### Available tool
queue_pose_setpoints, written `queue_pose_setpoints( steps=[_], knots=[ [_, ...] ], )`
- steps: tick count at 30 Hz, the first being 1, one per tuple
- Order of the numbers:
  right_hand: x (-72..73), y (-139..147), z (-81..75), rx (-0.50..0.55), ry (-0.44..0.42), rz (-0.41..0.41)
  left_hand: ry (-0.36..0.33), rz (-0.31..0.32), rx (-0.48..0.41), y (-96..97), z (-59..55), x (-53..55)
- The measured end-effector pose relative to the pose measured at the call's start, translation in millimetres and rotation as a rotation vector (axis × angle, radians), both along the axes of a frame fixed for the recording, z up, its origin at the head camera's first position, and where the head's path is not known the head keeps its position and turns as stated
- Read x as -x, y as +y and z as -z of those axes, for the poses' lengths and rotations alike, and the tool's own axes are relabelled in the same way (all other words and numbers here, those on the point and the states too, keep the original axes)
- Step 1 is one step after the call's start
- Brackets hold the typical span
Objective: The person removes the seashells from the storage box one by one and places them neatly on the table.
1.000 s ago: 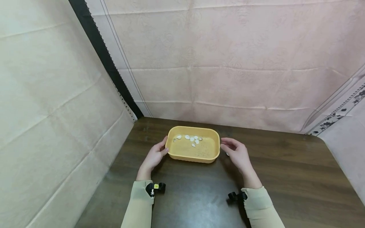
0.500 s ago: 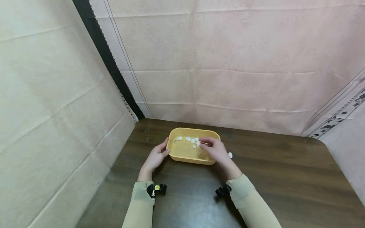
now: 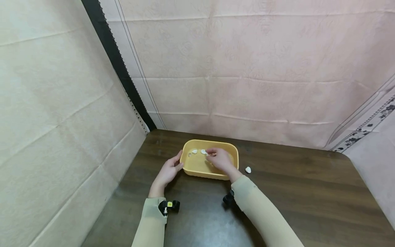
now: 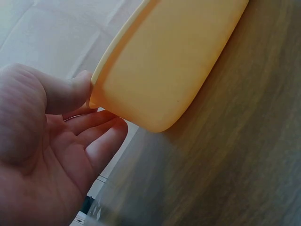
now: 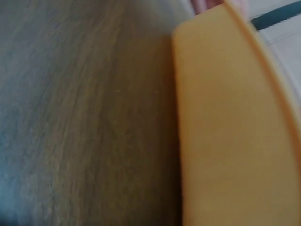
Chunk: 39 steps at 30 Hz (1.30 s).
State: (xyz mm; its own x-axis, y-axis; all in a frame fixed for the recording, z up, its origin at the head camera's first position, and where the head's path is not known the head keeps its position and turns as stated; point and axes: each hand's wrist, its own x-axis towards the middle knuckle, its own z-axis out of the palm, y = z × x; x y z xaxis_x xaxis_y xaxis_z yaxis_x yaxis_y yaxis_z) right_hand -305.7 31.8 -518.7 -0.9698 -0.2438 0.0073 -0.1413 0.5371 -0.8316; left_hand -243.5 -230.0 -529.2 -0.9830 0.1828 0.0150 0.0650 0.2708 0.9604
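Note:
A shallow yellow plastic tray (image 3: 200, 173) stands on the dark wooden table. My left hand (image 3: 168, 170) grips its left end; in the left wrist view the thumb lies at the rim and the fingers are against the outside. Over the tray's middle, my right hand (image 3: 220, 160) reaches in from the right, thumb and forefinger slightly apart at the small white shell-like pieces (image 3: 194, 151). Several of these pieces are hidden beneath that hand. In the right wrist view only the tray's outer wall (image 5: 230, 122) shows, with the right hand out of sight.
One white piece (image 3: 248, 169) lies on the table (image 3: 293, 185) just right of the tray. Pale patterned cloth (image 3: 262, 75) hangs behind the table, and more cloth (image 3: 61, 130) stands along the left side.
My right hand has moved left from beside the tray's right end to over its middle. The white piece it partly covered now lies in full view on the table. My left hand keeps its grip.

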Motion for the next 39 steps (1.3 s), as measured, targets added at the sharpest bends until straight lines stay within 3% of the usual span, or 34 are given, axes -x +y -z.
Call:
queue_pose_setpoints(
  steps=[10, 22, 39],
  knots=[
    [15.3, -20.9, 3.8, -0.147, 0.143, -0.026, 0.017, -0.001, 0.001, 0.0, 2.5, 0.7],
    [21.4, -25.7, 9.8, -0.221, 0.147, -0.074, 0.017, -0.007, 0.024, 5.1, 1.1, -4.0],
    [26.0, -33.2, 7.8, -0.285, 0.178, -0.108, 0.022, -0.026, 0.024, 0.3, 1.5, -1.5]
  ],
)
